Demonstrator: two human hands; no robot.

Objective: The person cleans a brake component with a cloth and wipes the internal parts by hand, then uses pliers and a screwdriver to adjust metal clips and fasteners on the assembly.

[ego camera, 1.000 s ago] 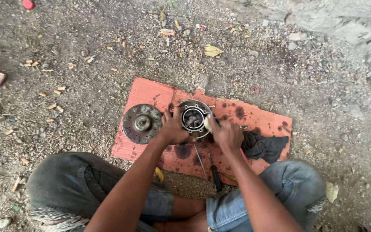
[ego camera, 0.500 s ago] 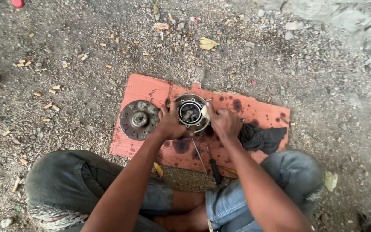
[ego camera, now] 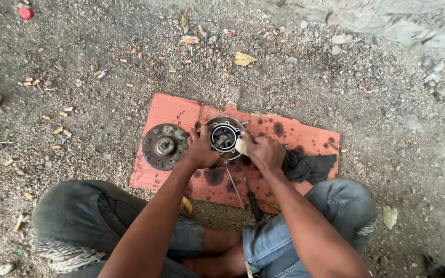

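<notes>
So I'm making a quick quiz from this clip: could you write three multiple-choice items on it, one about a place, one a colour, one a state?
1. Where does the rusty round disc lie?
A. Beside the left hand, on the board
B. On the gravel beyond the board
C. On the person's knee

2. What colour is the flat board?
A. Blue
B. Orange-red
C. White

3. What is the state of the round metal housing?
A. Lying alone, untouched
B. Lifted high off the board
C. Held on the board between both hands

Answers: 1 A, the disc lies on the board's left part; 2 B, orange-red with dark stains; 3 C, left hand and right hand flank it.
</notes>
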